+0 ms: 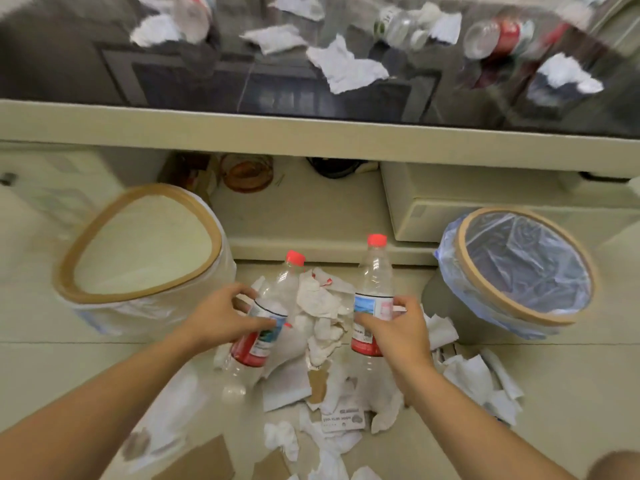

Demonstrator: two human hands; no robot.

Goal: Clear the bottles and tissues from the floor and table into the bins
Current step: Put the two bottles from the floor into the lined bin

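Observation:
My left hand (pixel 221 318) grips an empty clear bottle (pixel 277 292) with a red cap and red label, tilted right. My right hand (pixel 398 327) holds a second such bottle (pixel 375 271) upright. Both hang over a heap of crumpled white tissues (pixel 322 313) on the floor. A white-lined bin (pixel 138 244) with a tan rim stands to the left. On the right a bin (pixel 519 268) has a blue liner. More tissues (pixel 346 64) and bottles (pixel 495 38) lie on the dark glass table (pixel 173 74) above.
The table's cream edge (pixel 311 133) runs across the view above the bins. Under it sit an amber glass dish (pixel 247 173), a black cable (pixel 332 166) and a cream box (pixel 450 202). Cardboard scraps (pixel 204 459) and tissues cover the floor near me.

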